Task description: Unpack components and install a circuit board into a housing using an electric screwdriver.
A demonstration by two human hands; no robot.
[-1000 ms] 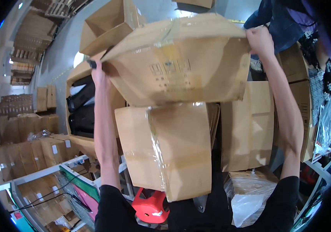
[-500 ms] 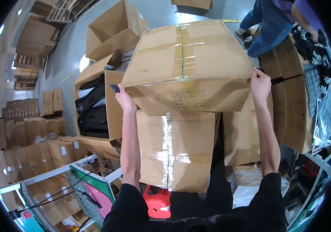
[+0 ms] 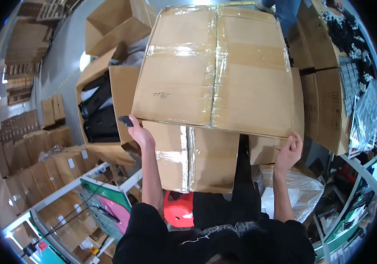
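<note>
The taped cardboard box (image 3: 217, 66) rested on a second carton (image 3: 197, 160). We gripped its near corners, left hand (image 3: 141, 134) seemingly also pinching a dark tool (image 3: 126, 120), right hand (image 3: 289, 152) curled loosely.

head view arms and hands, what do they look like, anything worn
Both forearms are bare from the elbow down, coming out of short black sleeves of a dark top. The left hand and right hand wear no gloves. No watch or wristband shows on either wrist.
</note>
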